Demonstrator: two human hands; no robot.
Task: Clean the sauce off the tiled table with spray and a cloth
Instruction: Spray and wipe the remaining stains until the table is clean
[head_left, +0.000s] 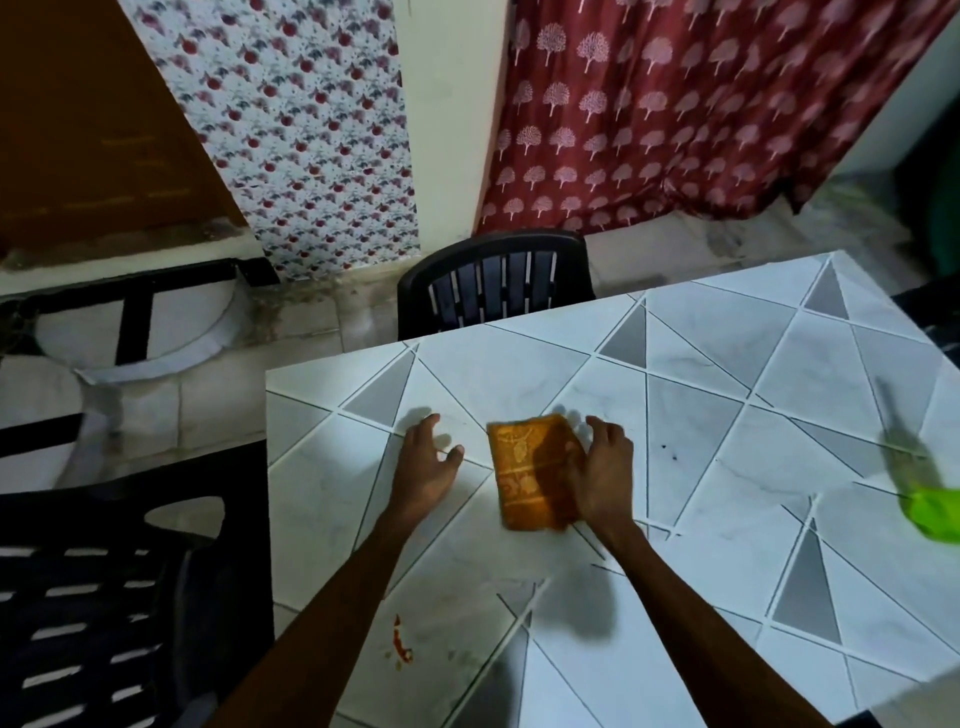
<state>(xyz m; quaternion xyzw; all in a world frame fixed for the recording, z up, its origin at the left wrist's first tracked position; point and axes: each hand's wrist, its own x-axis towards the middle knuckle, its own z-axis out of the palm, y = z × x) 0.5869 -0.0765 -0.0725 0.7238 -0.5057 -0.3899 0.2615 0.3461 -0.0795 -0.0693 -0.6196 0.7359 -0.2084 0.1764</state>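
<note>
"Red smear nearest you, is that the sauce (401, 644)?"

"Yes. It sits on the white and grey tiled desk (727, 571) close to my edge, between my two forearms, with fainter marks just beside it."

"And your hands?"

"Farther in, my left hand (428, 462) rests its fingertips on the tiles, fingers spread and holding nothing. My right hand (602, 467) curls over the right edge of the folded orange cloth (524, 478) and grips it. The cloth lies between my hands, well apart from the smear."

"The spray?"

"A green spray bottle (930, 512) is at the desk's right edge, too blurred to tell more."

"Beyond that?"

"One black chair (493, 283) at the far side, then a red patterned curtain (675, 104)."
</note>
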